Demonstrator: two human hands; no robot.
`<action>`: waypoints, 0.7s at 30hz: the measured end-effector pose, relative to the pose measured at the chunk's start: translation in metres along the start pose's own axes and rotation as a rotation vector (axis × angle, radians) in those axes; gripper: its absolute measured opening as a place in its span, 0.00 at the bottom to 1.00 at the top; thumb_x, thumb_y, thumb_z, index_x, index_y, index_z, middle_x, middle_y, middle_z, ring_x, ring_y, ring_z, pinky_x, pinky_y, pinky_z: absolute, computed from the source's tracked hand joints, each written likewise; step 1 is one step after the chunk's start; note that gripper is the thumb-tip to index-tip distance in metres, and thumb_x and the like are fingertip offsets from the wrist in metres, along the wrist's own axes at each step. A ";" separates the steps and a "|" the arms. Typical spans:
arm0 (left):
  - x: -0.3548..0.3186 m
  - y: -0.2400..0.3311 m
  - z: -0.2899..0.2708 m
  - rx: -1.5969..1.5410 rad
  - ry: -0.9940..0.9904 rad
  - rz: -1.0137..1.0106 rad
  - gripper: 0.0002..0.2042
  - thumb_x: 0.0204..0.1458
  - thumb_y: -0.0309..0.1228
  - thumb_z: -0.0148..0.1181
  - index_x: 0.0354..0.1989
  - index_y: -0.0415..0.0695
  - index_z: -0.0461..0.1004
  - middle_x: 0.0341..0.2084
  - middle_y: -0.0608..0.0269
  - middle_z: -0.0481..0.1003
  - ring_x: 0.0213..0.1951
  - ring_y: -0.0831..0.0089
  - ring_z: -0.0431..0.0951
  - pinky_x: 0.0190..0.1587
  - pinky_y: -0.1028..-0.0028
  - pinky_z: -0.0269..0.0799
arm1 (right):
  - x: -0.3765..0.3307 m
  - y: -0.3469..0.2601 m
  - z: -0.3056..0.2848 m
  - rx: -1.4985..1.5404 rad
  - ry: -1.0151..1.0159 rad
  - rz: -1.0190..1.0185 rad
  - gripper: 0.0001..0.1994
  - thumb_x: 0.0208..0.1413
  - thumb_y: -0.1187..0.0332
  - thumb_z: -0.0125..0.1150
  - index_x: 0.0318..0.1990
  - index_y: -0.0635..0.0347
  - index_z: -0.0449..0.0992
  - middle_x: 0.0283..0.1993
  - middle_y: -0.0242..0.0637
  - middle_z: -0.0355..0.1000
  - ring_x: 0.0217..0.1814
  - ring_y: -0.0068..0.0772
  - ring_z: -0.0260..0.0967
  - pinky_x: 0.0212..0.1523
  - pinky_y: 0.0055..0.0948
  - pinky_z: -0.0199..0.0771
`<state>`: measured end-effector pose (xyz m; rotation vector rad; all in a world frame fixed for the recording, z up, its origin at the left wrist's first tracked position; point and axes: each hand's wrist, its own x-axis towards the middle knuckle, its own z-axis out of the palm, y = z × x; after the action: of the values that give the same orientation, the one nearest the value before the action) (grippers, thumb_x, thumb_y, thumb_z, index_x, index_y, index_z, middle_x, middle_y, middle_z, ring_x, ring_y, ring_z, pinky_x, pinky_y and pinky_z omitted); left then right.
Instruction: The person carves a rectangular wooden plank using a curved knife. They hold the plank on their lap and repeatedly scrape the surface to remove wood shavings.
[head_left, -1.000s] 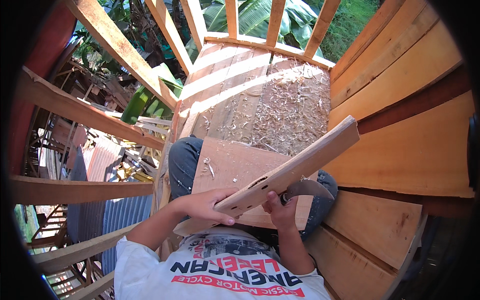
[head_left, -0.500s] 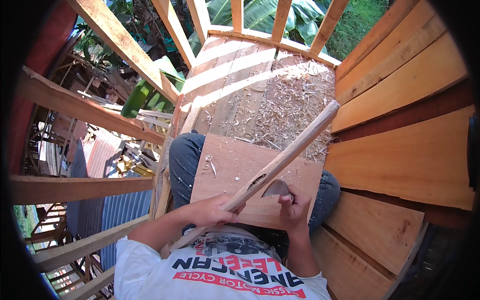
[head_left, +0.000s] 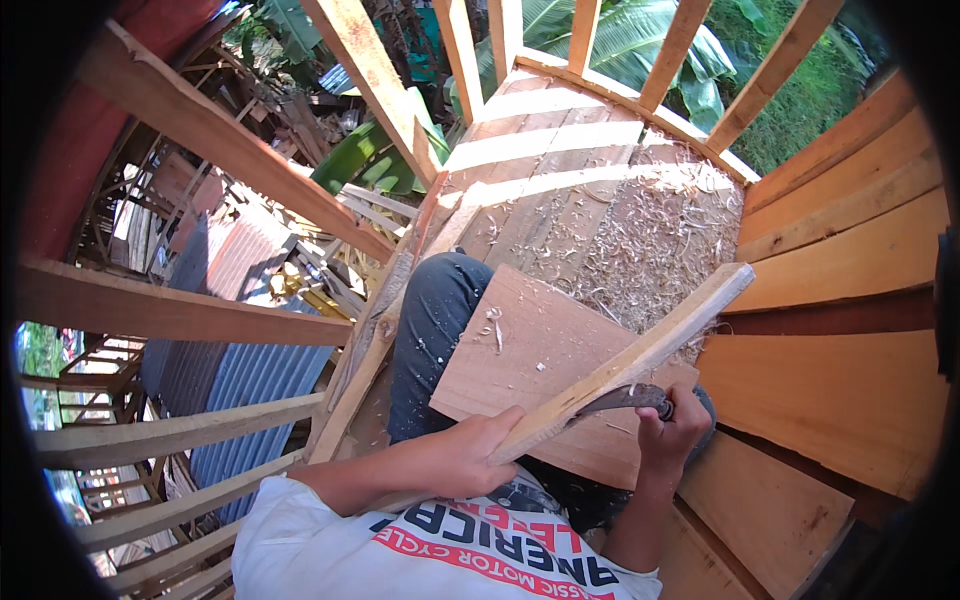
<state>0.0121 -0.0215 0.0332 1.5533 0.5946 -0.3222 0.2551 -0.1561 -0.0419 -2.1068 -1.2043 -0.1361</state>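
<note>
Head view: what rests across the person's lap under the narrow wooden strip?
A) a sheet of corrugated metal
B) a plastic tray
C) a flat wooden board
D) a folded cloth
C: a flat wooden board dotted with shavings lies on the lap, while the left hand grips the narrow strip and the right hand holds a dark curved blade against it.

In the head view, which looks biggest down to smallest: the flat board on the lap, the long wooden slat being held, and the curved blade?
1. Flat board: widest by far.
2. Wooden slat: as long as the board, much narrower.
3. Curved blade: smallest, partly hidden behind the slat.

All sit about equally near the camera, so the order seems safe.
</note>
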 end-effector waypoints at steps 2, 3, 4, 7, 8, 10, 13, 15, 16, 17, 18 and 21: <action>-0.009 -0.002 0.001 -0.038 0.025 0.023 0.22 0.47 0.27 0.55 0.50 0.32 0.58 0.30 0.34 0.72 0.36 0.41 0.75 0.40 0.58 0.69 | 0.003 0.001 0.006 0.038 0.015 0.029 0.40 0.42 0.24 0.47 0.16 0.61 0.60 0.12 0.37 0.53 0.13 0.39 0.54 0.16 0.34 0.51; -0.013 0.004 -0.002 -0.069 0.029 -0.006 0.22 0.47 0.27 0.54 0.50 0.31 0.58 0.31 0.34 0.72 0.36 0.42 0.75 0.40 0.58 0.69 | 0.003 -0.001 0.010 0.055 0.008 0.049 0.40 0.43 0.23 0.46 0.16 0.61 0.60 0.13 0.37 0.52 0.13 0.39 0.53 0.16 0.34 0.50; -0.015 0.008 -0.004 -0.102 0.033 -0.032 0.22 0.48 0.27 0.54 0.50 0.31 0.58 0.31 0.34 0.72 0.36 0.42 0.75 0.40 0.58 0.69 | 0.003 0.002 0.015 0.062 0.016 0.022 0.41 0.44 0.23 0.44 0.16 0.61 0.59 0.13 0.37 0.51 0.13 0.39 0.53 0.16 0.35 0.50; -0.014 -0.006 -0.003 -0.130 0.016 -0.028 0.24 0.47 0.27 0.54 0.52 0.31 0.58 0.32 0.34 0.72 0.39 0.44 0.75 0.42 0.59 0.69 | 0.007 -0.006 0.022 0.094 0.034 0.002 0.41 0.47 0.24 0.42 0.16 0.62 0.58 0.13 0.39 0.50 0.14 0.39 0.52 0.16 0.35 0.48; -0.016 -0.010 -0.002 -0.131 0.058 0.017 0.23 0.48 0.27 0.54 0.52 0.32 0.58 0.31 0.36 0.72 0.38 0.46 0.75 0.40 0.60 0.69 | 0.008 -0.009 0.025 0.102 0.035 0.011 0.41 0.47 0.24 0.41 0.16 0.62 0.57 0.13 0.39 0.50 0.14 0.39 0.52 0.16 0.36 0.48; -0.017 -0.019 0.005 -0.124 0.114 0.116 0.22 0.49 0.27 0.55 0.52 0.33 0.58 0.30 0.40 0.72 0.35 0.52 0.76 0.38 0.61 0.70 | 0.008 -0.003 0.028 0.145 0.064 0.032 0.39 0.52 0.28 0.42 0.16 0.62 0.55 0.13 0.36 0.49 0.14 0.34 0.49 0.16 0.34 0.46; -0.017 -0.034 0.023 -0.065 0.128 0.067 0.24 0.48 0.27 0.55 0.54 0.33 0.57 0.34 0.37 0.72 0.38 0.49 0.75 0.40 0.60 0.71 | 0.027 0.031 0.018 0.247 0.124 0.299 0.36 0.59 0.35 0.41 0.15 0.60 0.53 0.14 0.29 0.47 0.15 0.26 0.46 0.17 0.31 0.43; -0.018 -0.035 0.017 -0.066 0.110 0.044 0.25 0.48 0.28 0.56 0.53 0.33 0.57 0.37 0.37 0.71 0.41 0.47 0.75 0.42 0.60 0.70 | 0.037 0.042 0.003 0.261 0.155 0.406 0.34 0.62 0.38 0.40 0.15 0.59 0.52 0.15 0.26 0.46 0.17 0.22 0.44 0.18 0.29 0.42; -0.014 -0.042 0.016 -0.087 0.117 0.048 0.24 0.48 0.28 0.56 0.53 0.33 0.57 0.37 0.37 0.71 0.41 0.47 0.75 0.42 0.60 0.69 | 0.040 0.040 -0.004 0.238 0.157 0.381 0.33 0.63 0.40 0.40 0.16 0.58 0.52 0.16 0.24 0.45 0.18 0.20 0.44 0.18 0.28 0.41; -0.011 -0.046 0.016 -0.108 0.123 0.052 0.24 0.48 0.28 0.56 0.53 0.34 0.58 0.37 0.37 0.72 0.41 0.47 0.75 0.43 0.60 0.69 | 0.041 0.037 -0.007 0.215 0.161 0.357 0.32 0.64 0.41 0.39 0.16 0.58 0.51 0.16 0.23 0.44 0.18 0.18 0.43 0.18 0.27 0.40; -0.010 -0.039 0.003 -0.127 0.091 0.037 0.24 0.48 0.28 0.56 0.53 0.34 0.58 0.36 0.38 0.72 0.41 0.47 0.75 0.43 0.60 0.69 | 0.037 0.037 -0.006 0.213 0.154 0.344 0.33 0.63 0.40 0.38 0.17 0.60 0.54 0.16 0.24 0.46 0.18 0.19 0.43 0.19 0.27 0.40; 0.000 -0.031 -0.007 -0.019 0.133 0.057 0.25 0.49 0.28 0.55 0.55 0.33 0.57 0.35 0.39 0.72 0.40 0.47 0.75 0.43 0.60 0.69 | 0.011 -0.003 0.014 0.261 0.025 0.128 0.31 0.64 0.42 0.41 0.17 0.59 0.53 0.15 0.23 0.45 0.18 0.19 0.42 0.19 0.28 0.38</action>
<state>-0.0060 -0.0147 0.0084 1.5786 0.6529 -0.1703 0.2553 -0.1386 -0.0464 -1.9391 -1.0101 0.0506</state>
